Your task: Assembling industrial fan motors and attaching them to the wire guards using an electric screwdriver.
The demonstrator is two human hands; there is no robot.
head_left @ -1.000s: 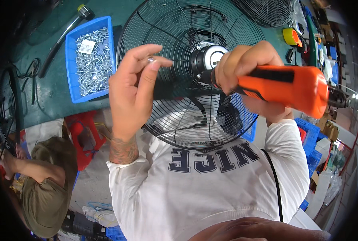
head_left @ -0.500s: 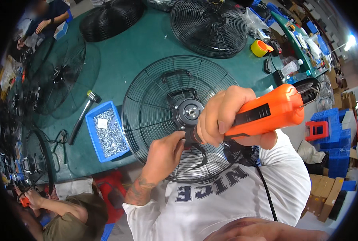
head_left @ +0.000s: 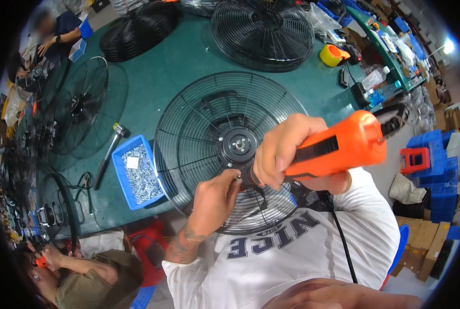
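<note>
My right hand (head_left: pixel 286 149) is wrapped round an orange electric screwdriver (head_left: pixel 343 141), its dark nose pointing left toward the fan's middle. Beside that nose, the thumb and fingers of my left hand (head_left: pixel 213 201) are pinched together; a small shiny bit shows at their tips, too small to name. Both hands are over a round black wire fan guard (head_left: pixel 188 129) lying on the green table. At its centre sits a black motor hub (head_left: pixel 238 146) with screws around its face. To the left of the guard stands a blue bin (head_left: pixel 117 162) full of silver screws (head_left: pixel 143 180).
A hammer (head_left: pixel 109 154) lies left of the bin. More fan guards (head_left: pixel 263 31) lie at the far side of the green table (head_left: pixel 188 56). Yellow tape (head_left: pixel 333 55) and a bottle (head_left: pixel 375 78) are at the right. Co-workers sit at lower left (head_left: pixel 101 273) and far left (head_left: pixel 67 26).
The view has shifted slightly. The screwdriver's rear end has swung a little left, while both hands stay at the hub's near edge. The lower-left co-worker's head has come into view.
</note>
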